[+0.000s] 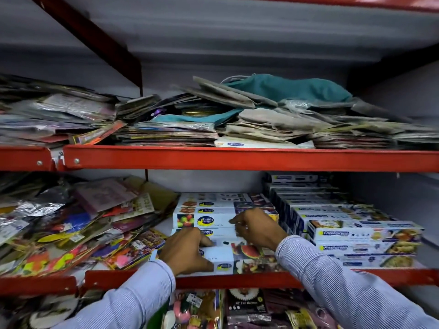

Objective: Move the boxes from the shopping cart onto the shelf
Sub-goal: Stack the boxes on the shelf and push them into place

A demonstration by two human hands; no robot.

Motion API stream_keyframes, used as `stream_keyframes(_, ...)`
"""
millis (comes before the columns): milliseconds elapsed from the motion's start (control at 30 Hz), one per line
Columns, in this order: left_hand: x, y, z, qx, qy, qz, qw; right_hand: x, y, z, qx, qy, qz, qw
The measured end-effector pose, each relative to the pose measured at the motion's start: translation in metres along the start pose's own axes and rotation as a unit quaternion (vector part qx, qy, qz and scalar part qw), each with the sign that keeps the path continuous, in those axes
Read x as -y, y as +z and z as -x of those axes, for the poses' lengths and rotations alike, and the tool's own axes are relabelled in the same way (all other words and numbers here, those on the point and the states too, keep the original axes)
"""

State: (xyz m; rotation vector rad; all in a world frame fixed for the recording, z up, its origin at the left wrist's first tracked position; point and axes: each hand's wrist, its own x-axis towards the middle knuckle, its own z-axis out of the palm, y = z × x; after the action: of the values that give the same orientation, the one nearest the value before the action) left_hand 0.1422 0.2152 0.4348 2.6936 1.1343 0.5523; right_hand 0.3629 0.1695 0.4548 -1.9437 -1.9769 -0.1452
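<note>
Long white boxes printed with fruit pictures and a blue oval logo (pixel 213 220) lie stacked in the middle of the lower red shelf (pixel 237 280). My left hand (pixel 187 252) rests flat on the front box (pixel 237 257), fingers spread over its left end. My right hand (pixel 257 227) reaches a little deeper, its fingers curled against the boxes in the stack behind. Both arms wear striped light-blue sleeves. The shopping cart is out of view.
A second stack of white and blue boxes (pixel 356 233) fills the shelf's right side. Loose colourful packets (pixel 71 233) pile up on the left. The upper shelf (pixel 237 160) holds flat packets and folded cloth. More packets (pixel 237 309) hang below.
</note>
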Motion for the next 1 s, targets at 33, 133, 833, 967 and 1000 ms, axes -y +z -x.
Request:
stream_keyframes(33, -0.001, 0.001, -0.007, -0.002, -0.002, 0.002, 1.000, 0.001, -0.004, 0.002, 0.013, -0.007, -0.006, 1.000)
stream_keyframes(133, -0.004, 0.008, -0.026, -0.013, -0.012, 0.007, 1.000, 0.002, -0.005, 0.013, 0.077, -0.019, 0.011, 0.997)
stream_keyframes(833, 0.003, 0.049, -0.020, -0.043, 0.035, -0.100, 0.993, -0.011, 0.030, 0.043, 0.054, 0.046, -0.001, 0.998)
stream_keyframes(967, 0.002, 0.058, 0.005, -0.069, 0.048, -0.135, 0.987, -0.002, 0.036, 0.060, 0.054, 0.015, 0.093, 0.994)
stream_keyframes(1000, 0.002, 0.060, 0.016, -0.089, 0.059, -0.138, 0.985, 0.002, 0.039, 0.068, 0.037, 0.016, 0.097, 0.995)
